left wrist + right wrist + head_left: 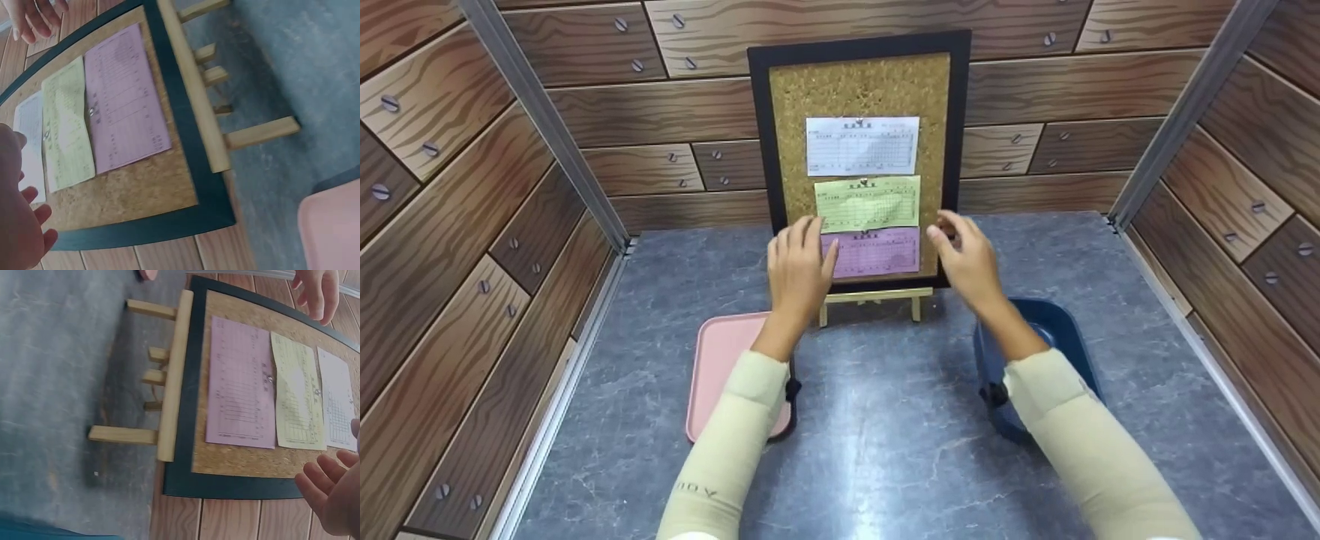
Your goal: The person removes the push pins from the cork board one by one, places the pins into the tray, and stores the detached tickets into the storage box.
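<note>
A cork board (pixel 791 97) in a black frame stands on a small wooden easel (pixel 877 295). Three printed slips are pinned down it: a white slip (pixel 862 150) on top, a yellow-green slip (pixel 870 206) in the middle and a purple slip (pixel 877 255) lowest. My left hand (pixel 797 266) hovers before the board's lower left, fingers relaxed and overlapping the purple slip's edge in the head view. On the other side, my right hand (pixel 969 259) is at the frame's lower right edge with fingers loosely bent. Both hands hold nothing. Pushpins (pixel 93 111) fasten the slips at their top edges.
A pink tray (pixel 727 352) lies on the grey marbled table (pixel 870 465) beneath my left forearm. Under the right forearm sits a dark blue tray (pixel 1069 337). Wood-patterned walls (pixel 660 112) with metal corner posts (pixel 551 124) enclose the back and both sides.
</note>
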`<state>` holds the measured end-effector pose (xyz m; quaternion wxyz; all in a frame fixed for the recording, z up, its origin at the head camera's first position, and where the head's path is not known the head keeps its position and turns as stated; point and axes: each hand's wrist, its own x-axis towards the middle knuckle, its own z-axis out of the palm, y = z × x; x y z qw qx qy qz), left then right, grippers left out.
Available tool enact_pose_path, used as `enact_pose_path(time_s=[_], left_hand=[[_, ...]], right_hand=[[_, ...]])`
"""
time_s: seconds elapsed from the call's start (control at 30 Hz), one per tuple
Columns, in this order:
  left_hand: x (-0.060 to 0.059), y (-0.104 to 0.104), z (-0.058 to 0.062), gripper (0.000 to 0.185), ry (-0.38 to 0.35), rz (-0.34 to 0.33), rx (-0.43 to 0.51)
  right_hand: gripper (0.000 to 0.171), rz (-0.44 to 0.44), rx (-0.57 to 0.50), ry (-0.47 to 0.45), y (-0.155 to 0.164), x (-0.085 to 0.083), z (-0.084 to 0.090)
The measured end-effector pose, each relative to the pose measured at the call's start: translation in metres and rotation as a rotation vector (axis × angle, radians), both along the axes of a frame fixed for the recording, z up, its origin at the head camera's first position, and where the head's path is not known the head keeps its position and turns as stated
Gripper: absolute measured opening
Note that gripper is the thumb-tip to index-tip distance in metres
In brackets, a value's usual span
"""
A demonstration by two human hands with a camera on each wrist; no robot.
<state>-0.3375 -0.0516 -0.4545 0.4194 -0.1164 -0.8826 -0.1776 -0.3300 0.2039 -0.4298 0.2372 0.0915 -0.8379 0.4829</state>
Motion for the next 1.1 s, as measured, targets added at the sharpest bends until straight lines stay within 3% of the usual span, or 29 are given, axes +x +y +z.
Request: enact_pose_path(time_s=[0.27, 0.57, 0.8, 1.1], left_hand=[[-0.027, 0.004, 0.032, 0.043, 0.004, 0.001, 0.036], [-0.057, 0.015, 0.068, 0.036, 0.010, 0.040, 0.061], [-0.074, 0.028, 0.087, 0.033, -0.021, 0.056, 0.063], [-0.094, 0.042, 0.111, 0.032, -0.035, 0.074, 0.028]], right_hand=[[0.040, -0.034, -0.030, 0.046, -0.008, -0.027, 0.026], [0.038, -0.131, 0.019, 0.045, -0.013, -0.057, 0.049], [0.036, -0.154, 0.002, 0.011, -0.019, -0.073, 0.059], [0.030, -0.262, 0.009, -0.051, -0.032, -0.088, 0.069]])
